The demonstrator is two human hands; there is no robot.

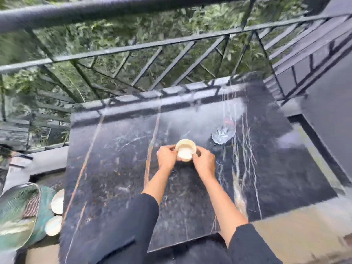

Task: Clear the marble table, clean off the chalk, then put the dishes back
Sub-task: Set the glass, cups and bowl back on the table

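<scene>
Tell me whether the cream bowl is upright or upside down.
Upright, mouth up: the cream bowl shows its pale inside, left hand and right hand gripping its sides.

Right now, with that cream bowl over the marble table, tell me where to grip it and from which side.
Take the cream bowl by its outer wall near the rim, from left and right at once, as the left hand and right hand do. It is round and mouth-up, with no handle showing.

Upright cream bowl over black marble table
</scene>
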